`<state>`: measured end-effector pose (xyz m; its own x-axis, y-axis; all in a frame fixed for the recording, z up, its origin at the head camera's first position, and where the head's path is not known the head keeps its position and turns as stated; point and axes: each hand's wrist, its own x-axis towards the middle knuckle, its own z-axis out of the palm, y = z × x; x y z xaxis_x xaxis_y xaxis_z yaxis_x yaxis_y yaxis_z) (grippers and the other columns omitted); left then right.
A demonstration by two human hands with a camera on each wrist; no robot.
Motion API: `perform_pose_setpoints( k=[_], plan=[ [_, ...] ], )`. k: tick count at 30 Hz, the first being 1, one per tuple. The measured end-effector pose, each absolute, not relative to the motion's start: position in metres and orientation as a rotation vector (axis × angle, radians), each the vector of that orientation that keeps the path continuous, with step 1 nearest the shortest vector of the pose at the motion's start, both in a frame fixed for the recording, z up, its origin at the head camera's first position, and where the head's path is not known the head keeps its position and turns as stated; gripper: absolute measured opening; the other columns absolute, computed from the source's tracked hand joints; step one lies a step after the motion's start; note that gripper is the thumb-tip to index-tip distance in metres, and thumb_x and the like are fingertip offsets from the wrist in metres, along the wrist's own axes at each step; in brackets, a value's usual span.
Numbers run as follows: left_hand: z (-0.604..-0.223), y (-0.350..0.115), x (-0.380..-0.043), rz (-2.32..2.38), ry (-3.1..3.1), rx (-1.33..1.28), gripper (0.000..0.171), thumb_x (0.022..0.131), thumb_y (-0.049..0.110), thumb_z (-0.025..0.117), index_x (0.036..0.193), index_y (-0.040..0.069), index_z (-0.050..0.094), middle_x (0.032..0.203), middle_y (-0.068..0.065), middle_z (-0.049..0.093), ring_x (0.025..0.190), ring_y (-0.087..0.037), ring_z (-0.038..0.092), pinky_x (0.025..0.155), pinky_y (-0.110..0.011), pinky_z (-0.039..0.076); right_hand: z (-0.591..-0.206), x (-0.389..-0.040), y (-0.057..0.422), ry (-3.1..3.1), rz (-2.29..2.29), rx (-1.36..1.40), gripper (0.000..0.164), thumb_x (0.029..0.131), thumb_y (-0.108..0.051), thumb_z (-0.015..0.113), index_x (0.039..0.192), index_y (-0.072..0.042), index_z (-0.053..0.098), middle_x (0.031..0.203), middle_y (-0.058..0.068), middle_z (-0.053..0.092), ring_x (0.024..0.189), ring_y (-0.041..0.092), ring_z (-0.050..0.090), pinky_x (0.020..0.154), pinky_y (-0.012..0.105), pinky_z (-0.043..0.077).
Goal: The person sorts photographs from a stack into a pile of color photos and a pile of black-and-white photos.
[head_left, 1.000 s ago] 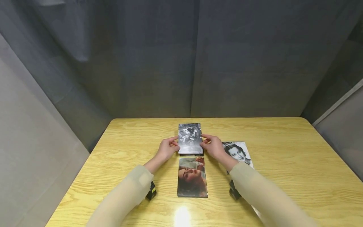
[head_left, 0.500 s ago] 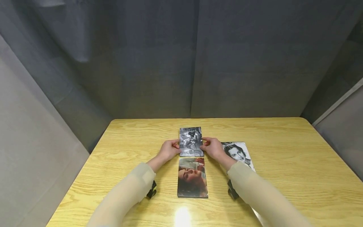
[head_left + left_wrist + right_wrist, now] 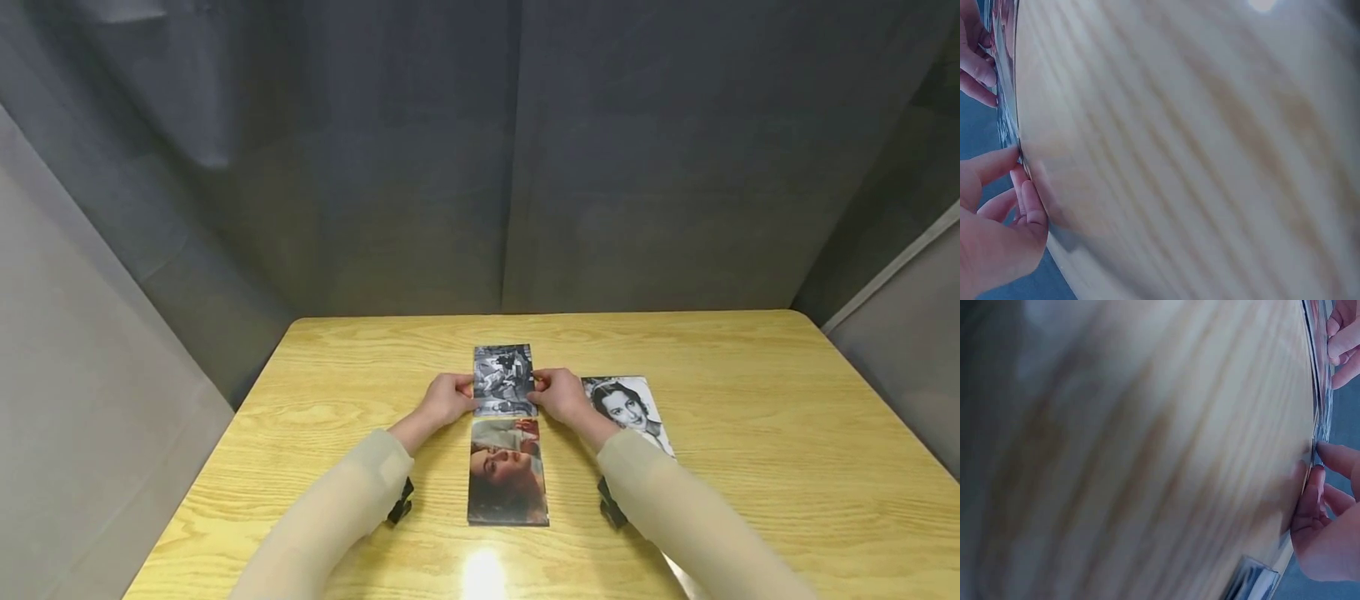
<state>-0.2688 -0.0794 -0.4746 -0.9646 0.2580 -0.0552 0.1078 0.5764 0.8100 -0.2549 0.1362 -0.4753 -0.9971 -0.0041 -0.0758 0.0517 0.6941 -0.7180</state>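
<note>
A black-and-white photo card [image 3: 503, 379] lies at the middle of the table, close to the tabletop. My left hand [image 3: 446, 401] pinches its left edge between thumb and fingers; the right hand [image 3: 559, 397] does the same at the right edge. Just below it, its top edge almost meeting the card, lies a color photo card [image 3: 507, 475] of a reclining person, with a visible thickness at its bottom edge. In the left wrist view the left hand's fingertips [image 3: 1034, 203] sit low against the wood. Seen from the right wrist, the right hand [image 3: 1329, 519] is at the card's thin edge.
A black-and-white portrait card [image 3: 628, 407] lies to the right, partly covered by the right forearm. Pale wood tabletop [image 3: 750, 383] spreads on both sides. Grey curtains [image 3: 405, 167] hang behind the table's far edge.
Both hands have brought the black-and-white photo card down and toward me. The dark edge that showed beneath it is now covered. The color card and the portrait card have stayed put.
</note>
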Motion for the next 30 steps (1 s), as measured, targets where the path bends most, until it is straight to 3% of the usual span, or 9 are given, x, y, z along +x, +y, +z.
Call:
perform_pose_setpoints(
  k=[9, 15, 21, 30],
  plan=[
    [-0.474, -0.081, -0.27, 1.368, 2.624, 0.271, 0.05, 0.082, -0.002, 0.073, 0.128, -0.009, 0.057, 0.078, -0.006, 0.059, 0.066, -0.012, 0.049, 0.069, -0.027, 0.047, -0.474, -0.255, 0.137, 2.815, -1.284, 0.048, 0.047, 0.087, -0.006, 0.072, 0.129, 0.006, 0.058, 0.085, 0.006, 0.063, 0.074, 0.018, 0.055, 0.072, 0.033, 0.046],
    [-0.471, -0.087, -0.267, 1.42, 2.624, 0.226, 0.048, 0.083, 0.0, 0.075, 0.127, -0.008, 0.059, 0.081, -0.007, 0.062, 0.069, -0.013, 0.053, 0.07, -0.027, 0.049, -0.458, -0.245, 0.15, 2.754, -1.437, -0.033, 0.045, 0.089, -0.006, 0.07, 0.13, 0.006, 0.057, 0.092, 0.011, 0.065, 0.074, 0.027, 0.06, 0.056, 0.027, 0.043],
    [-0.465, -0.092, -0.254, 1.474, 2.6, 0.308, 0.042, 0.087, 0.0, 0.071, 0.127, -0.005, 0.061, 0.086, -0.008, 0.062, 0.069, -0.013, 0.057, 0.059, -0.024, 0.047, -0.44, -0.225, 0.189, 2.759, -1.485, -0.176, 0.04, 0.092, -0.006, 0.066, 0.129, 0.007, 0.057, 0.091, 0.012, 0.063, 0.076, 0.034, 0.059, 0.054, 0.028, 0.043],
    [-0.446, -0.067, -0.222, 1.504, 2.565, 0.478, 0.041, 0.089, 0.006, 0.069, 0.127, -0.006, 0.06, 0.094, -0.008, 0.063, 0.082, -0.018, 0.061, 0.063, -0.024, 0.049, -0.432, -0.186, 0.25, 2.833, -1.398, -0.241, 0.042, 0.092, -0.009, 0.067, 0.129, 0.009, 0.056, 0.094, 0.012, 0.063, 0.076, 0.028, 0.059, 0.054, 0.027, 0.043]
  ],
)
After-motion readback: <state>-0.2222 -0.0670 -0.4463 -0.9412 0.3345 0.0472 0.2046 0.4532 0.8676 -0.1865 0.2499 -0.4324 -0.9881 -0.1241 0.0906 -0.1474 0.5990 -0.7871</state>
